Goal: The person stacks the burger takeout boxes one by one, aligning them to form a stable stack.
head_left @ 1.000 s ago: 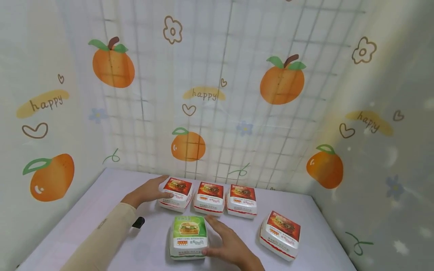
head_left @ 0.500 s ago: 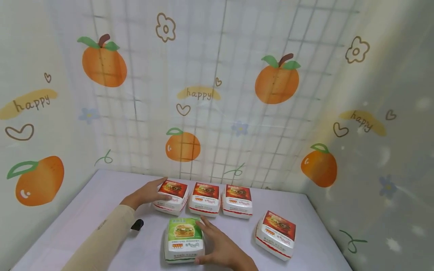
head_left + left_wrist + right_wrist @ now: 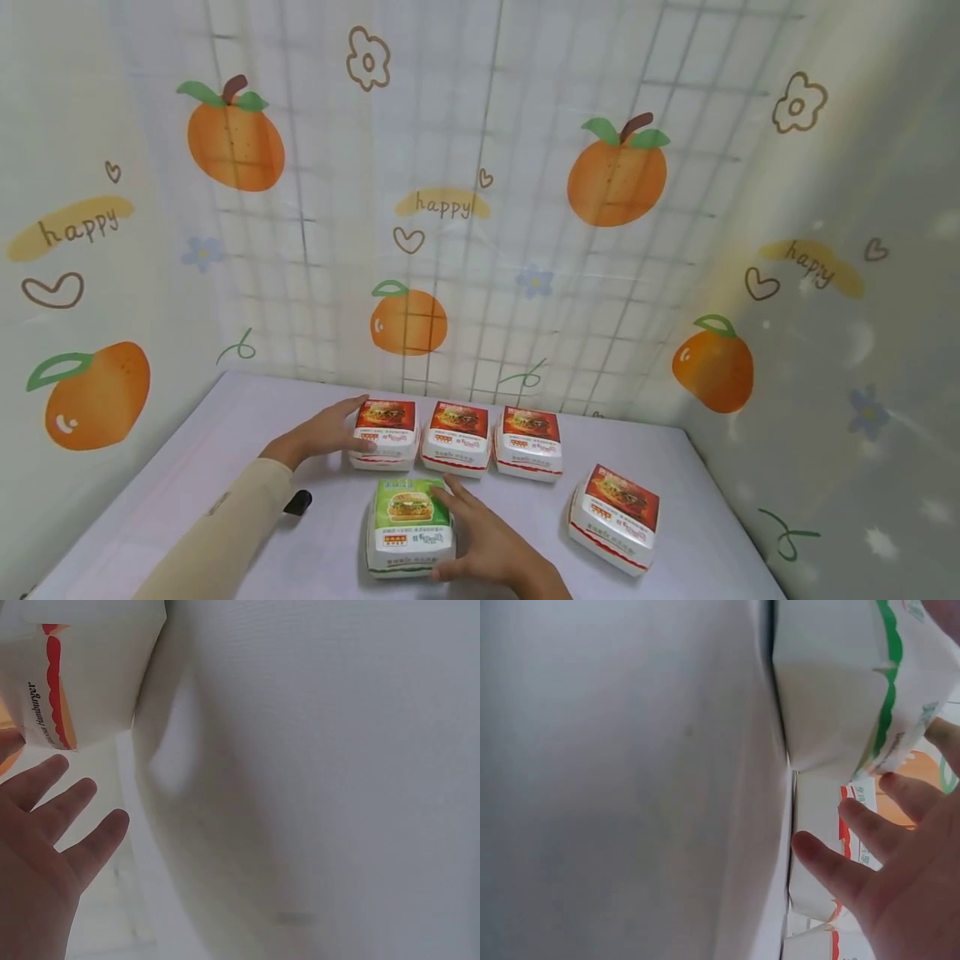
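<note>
Along the back of the table, my left hand (image 3: 326, 432) reaches the left side of a red-topped hamburger box (image 3: 385, 435). Thumb and index finger span that side. The left wrist view shows the other fingers (image 3: 94, 840) straight and spread below the box's white wall (image 3: 97, 682). In front stands a green-topped hamburger box (image 3: 411, 529), with my right hand (image 3: 491, 542) at its right side. The thumb is by its front corner and a fingertip at its back corner. In the right wrist view, outstretched fingers (image 3: 840, 874) fan out beside the green-edged box (image 3: 840, 682).
Two more red-topped boxes, one in the middle (image 3: 456, 439) and one at its right (image 3: 528, 443), continue the back row. Another red-topped box (image 3: 615, 518) stands angled on the right. A small black object (image 3: 298, 502) lies by the left sleeve. Printed curtains (image 3: 480, 250) enclose the table.
The left red-topped box has turned slightly and now stands squarer with its row, my left hand staying at its side. The head view has shifted a little. My right hand stays by the green-topped box.
</note>
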Demonstrator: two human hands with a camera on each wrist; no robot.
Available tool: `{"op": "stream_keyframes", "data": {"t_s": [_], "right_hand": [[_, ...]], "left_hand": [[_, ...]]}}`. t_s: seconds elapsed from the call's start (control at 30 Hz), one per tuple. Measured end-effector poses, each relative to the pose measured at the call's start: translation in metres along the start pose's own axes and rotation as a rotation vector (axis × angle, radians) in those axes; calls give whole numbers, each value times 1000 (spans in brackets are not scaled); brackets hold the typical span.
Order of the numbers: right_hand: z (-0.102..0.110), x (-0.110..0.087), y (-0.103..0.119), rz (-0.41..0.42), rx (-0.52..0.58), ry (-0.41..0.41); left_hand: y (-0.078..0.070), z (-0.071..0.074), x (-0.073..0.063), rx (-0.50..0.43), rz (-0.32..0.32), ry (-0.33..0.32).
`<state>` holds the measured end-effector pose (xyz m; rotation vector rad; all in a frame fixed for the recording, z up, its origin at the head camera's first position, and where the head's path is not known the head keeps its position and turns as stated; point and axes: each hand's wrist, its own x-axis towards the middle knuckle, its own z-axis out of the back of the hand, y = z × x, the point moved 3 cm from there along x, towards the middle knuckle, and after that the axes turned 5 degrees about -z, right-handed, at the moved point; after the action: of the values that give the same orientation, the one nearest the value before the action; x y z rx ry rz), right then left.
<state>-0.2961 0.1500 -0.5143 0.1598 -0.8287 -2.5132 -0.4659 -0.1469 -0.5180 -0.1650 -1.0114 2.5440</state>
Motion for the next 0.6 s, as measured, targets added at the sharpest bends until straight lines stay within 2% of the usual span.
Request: {"op": "stream_keyframes", "data": {"t_s": [0.23, 0.4, 0.6], "right_hand": [[-1, 2, 2, -27, 20, 9], [-2, 3, 2, -57, 36, 27], [-3, 3, -1, -78, 42, 40]], "left_hand": [[0, 2, -6, 6, -37, -7], [2, -5, -4, -23, -68, 6], [0, -14, 1, -54, -52, 6]]}}
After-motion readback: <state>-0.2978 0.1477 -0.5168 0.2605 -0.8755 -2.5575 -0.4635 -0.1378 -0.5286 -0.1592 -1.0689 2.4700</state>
